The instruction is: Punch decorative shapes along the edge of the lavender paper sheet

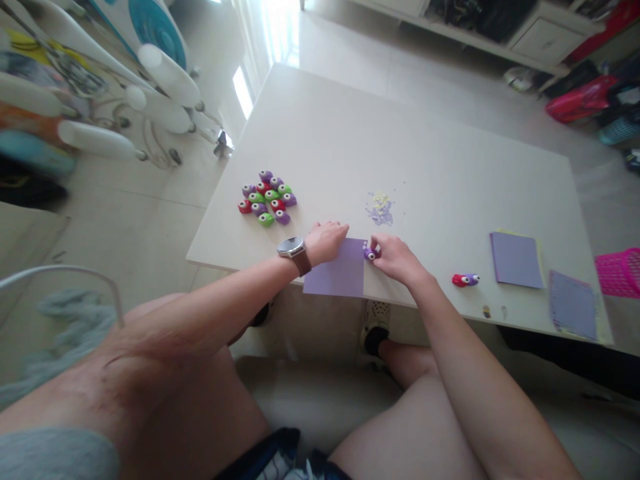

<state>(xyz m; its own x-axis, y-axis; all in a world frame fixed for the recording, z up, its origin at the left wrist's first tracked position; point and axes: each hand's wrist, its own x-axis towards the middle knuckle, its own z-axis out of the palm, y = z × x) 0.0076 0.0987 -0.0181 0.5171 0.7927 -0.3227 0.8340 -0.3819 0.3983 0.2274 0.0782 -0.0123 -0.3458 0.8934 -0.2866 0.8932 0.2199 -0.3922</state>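
The paper sheet (334,272) is solid lavender. The held paper punch (371,255) is purple with a black-and-white eye motif; the clustered punches (271,196) are purple, green and red. Paper chips (381,212) are pale yellow and lilac. The tabletop (430,153) is white. The watch strap (303,263) is brown, the basket (620,272) hot pink.

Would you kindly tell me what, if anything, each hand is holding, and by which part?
The right hand holds a small purple eyed object by the side nearest the palm; the left hand rests over the purple sheet, with nothing visibly gripped.
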